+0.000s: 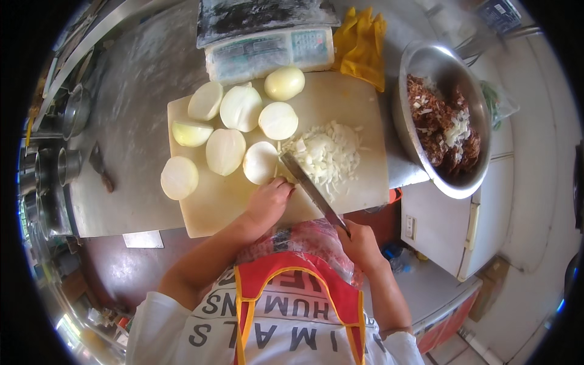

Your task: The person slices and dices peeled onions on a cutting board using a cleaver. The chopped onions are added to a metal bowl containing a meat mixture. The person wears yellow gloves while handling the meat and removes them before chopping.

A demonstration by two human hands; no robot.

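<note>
My right hand (pixel 360 244) grips the handle of a kitchen knife (pixel 312 189), whose blade slants up and left across the pale cutting board (pixel 228 207). My left hand (pixel 272 200) rests on the board left of the blade with its fingers curled; whether something lies beneath them is hidden. Just above the left hand lies an onion half (pixel 260 163), cut face up. Several more peeled onion halves (pixel 226 152) spread over the board's left side, and a rounded onion (pixel 284 83) sits at its top. A heap of chopped onion (pixel 331 153) lies right of the blade.
Right of the board, a large metal bowl (pixel 404 116) holds ground meat (pixel 438 132) with chopped onion on it. Yellow rubber gloves (pixel 362 48) and a scale (pixel 269 50) stand behind the board. A dark-bladed tool (pixel 99 165) lies on the metal table (pixel 132 105) at left.
</note>
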